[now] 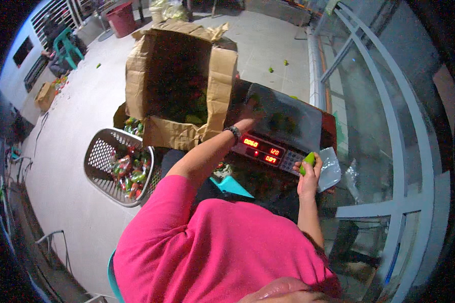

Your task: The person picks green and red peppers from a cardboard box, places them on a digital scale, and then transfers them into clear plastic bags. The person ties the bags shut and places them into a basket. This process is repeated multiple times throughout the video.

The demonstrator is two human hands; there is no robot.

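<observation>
Green, the pepper (pixel 309 160) sits in your right hand (pixel 310 178), thumb and fingers closed round it, just off the near right corner of the scale (pixel 311 118). Your left hand (pixel 251 115) reaches over the left edge of the scale's plate; it is too dim there to tell whether those fingers are open or closed on something. A watch (pixel 233 133) rings that wrist. Dark shapes lie on the plate, hard to make out. Red digits glow on the near face of the scale, at your 1 o'clock. At 3 o'clock from your right hand, just beside it, lies a clear bag (pixel 329 171). A paper sack (pixel 220 83) gapes at your 11 o'clock, left of the scale. At 10 o'clock, a grey basket (pixel 97 158) holds wrapped packs (pixel 136 177) of red and green. Farther out at 11 stand a green stool (pixel 67 49) and a red bucket (pixel 121 20). A glass partition (pixel 366 111) runs along your 2 o'clock.
</observation>
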